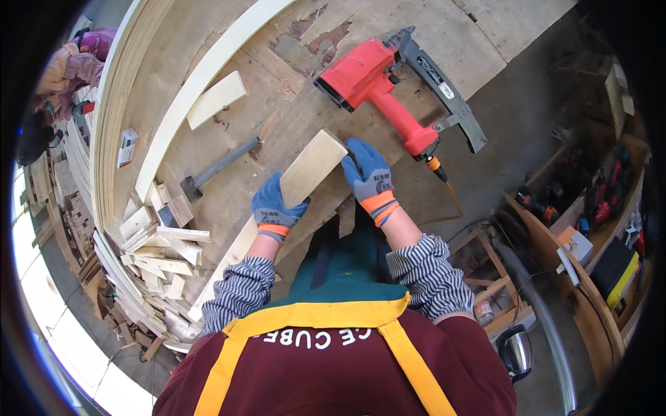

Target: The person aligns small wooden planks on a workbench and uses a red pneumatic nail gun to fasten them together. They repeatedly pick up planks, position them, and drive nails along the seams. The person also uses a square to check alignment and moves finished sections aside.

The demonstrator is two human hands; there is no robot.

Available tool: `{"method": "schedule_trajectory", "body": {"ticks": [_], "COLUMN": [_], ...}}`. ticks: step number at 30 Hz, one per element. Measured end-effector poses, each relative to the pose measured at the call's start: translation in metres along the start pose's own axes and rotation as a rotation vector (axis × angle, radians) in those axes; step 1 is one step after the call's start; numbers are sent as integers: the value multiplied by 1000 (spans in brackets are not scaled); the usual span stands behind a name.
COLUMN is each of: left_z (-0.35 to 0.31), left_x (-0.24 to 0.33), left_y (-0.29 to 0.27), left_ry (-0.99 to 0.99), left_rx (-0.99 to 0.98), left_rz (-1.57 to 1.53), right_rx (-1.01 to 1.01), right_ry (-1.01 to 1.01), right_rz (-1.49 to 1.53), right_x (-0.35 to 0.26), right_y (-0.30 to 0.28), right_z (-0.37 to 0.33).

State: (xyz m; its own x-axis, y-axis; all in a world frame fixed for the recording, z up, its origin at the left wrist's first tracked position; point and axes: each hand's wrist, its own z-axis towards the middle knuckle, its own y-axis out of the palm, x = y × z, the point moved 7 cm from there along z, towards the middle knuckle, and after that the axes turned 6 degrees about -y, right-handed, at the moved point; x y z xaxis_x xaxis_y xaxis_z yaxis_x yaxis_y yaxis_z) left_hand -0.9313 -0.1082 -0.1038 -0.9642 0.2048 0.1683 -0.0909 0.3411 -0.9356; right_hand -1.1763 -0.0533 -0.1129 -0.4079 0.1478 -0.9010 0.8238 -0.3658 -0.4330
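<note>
A short, pale wooden block is held between my two gloved hands, slanting up to the right above the workbench. My left hand, in a blue and grey glove with an orange cuff, grips its lower left end, the thumb along the near edge. At the upper right end, my right hand presses its fingers against the block's side; the fingertips are partly hidden. Beyond it lies a red and black pneumatic nail gun with an orange-fitted air hose. A hammer rests left of my hands.
Long curved wooden strips sweep along the left, near a loose wooden block. Several offcuts are heaped at lower left, with a small box above them. A wooden tool cabinet holding power tools stands at right.
</note>
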Motion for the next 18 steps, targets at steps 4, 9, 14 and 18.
{"method": "schedule_trajectory", "body": {"ticks": [4, 9, 14, 18], "left_z": [-1, 5, -7, -9], "left_x": [5, 9, -9, -9], "left_y": [-6, -14, 4, 2], "left_ry": [-10, -75, -6, -3], "left_rx": [8, -113, 48, 19], "left_rz": [6, -31, -50, -132], "right_rx": [-24, -62, -217, -573], "right_ry": [3, 4, -396, -632], "right_rz": [6, 57, -284, -524], "right_x": [-1, -6, -54, -65], "right_y": [10, 11, 1, 25], "right_z": [8, 14, 32, 46]}}
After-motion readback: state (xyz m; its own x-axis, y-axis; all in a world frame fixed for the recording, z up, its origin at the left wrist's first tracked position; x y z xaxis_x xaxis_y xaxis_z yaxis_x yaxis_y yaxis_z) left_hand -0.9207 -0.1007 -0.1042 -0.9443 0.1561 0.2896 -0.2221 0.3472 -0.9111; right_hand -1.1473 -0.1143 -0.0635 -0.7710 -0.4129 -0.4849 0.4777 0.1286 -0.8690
